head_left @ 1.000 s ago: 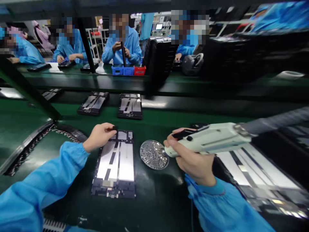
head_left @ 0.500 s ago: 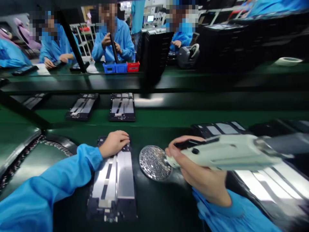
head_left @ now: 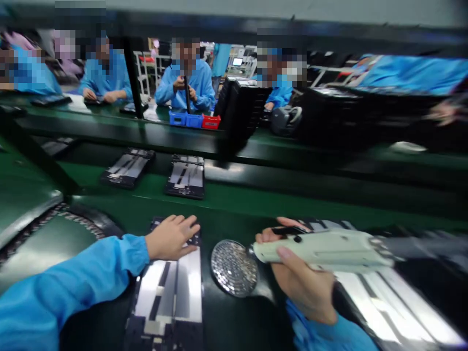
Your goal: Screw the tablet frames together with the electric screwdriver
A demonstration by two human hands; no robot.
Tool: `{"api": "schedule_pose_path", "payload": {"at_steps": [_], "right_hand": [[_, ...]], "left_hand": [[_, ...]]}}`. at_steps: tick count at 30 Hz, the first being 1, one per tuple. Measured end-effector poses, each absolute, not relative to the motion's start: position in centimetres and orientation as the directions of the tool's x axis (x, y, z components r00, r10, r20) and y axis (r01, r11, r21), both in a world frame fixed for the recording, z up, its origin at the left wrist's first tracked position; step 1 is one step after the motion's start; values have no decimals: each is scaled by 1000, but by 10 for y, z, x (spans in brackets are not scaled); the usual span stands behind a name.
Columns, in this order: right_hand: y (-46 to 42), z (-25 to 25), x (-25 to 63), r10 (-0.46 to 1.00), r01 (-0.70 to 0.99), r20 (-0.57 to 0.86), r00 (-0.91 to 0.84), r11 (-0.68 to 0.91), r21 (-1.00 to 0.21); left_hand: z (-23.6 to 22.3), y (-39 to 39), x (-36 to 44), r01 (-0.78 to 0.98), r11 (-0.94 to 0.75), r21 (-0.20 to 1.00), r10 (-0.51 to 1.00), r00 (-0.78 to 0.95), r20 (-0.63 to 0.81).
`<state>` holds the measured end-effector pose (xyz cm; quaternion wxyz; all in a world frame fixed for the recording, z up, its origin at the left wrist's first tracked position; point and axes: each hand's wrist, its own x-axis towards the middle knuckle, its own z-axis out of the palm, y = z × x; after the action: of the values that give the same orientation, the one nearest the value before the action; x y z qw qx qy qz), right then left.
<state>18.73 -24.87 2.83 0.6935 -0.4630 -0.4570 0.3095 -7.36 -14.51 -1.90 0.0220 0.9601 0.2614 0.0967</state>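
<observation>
My left hand [head_left: 173,238] lies palm down across the upper end of an opened tablet [head_left: 186,287], its fingers spread. Silvery panels and dark strips show on the tablet, while its far end is partly covered by that hand. My right hand [head_left: 303,280] is wrapped round a pale green electric screwdriver [head_left: 329,251], held almost level and pointing left. The screwdriver's nose is at the right rim of a round dish [head_left: 234,268] full of small shiny pieces, which look like screws. Whether the tip touches them I cannot tell.
More opened tablets [head_left: 186,175] lie along the green strip beyond, and others [head_left: 395,302] sit under my right forearm. A dark post [head_left: 47,156] slants at the left. Co-workers in blue sit across the bench, behind small bins [head_left: 185,119] and dark stacks [head_left: 244,107].
The view has tilted up, so the scene sits lower. My left hand's fingers have spread on the tablet. The screwdriver stays by the dish, its nose slightly farther back from the screws.
</observation>
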Motion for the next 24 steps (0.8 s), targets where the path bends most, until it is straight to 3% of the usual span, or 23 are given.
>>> {"api": "schedule_pose_path", "payload": {"at_steps": [7,14,18,24], "right_hand": [[-243,35,185,845,117,323,426,303,-946],[-235,26,154,890,55,304,340,304,-951],[-238,11,143,913,21,310,267,316,-949],[-234,7,138,893,34,343,291,349,-937]], "left_hand": [[-45,-193,-74,454,-857,243,508,821,260],[-38,-212,-64,410,-909,77,409,837,363],[-29,-208,-64,416,-904,104,425,841,335],[-25,-213,-64,416,-901,125,432,833,345]]}}
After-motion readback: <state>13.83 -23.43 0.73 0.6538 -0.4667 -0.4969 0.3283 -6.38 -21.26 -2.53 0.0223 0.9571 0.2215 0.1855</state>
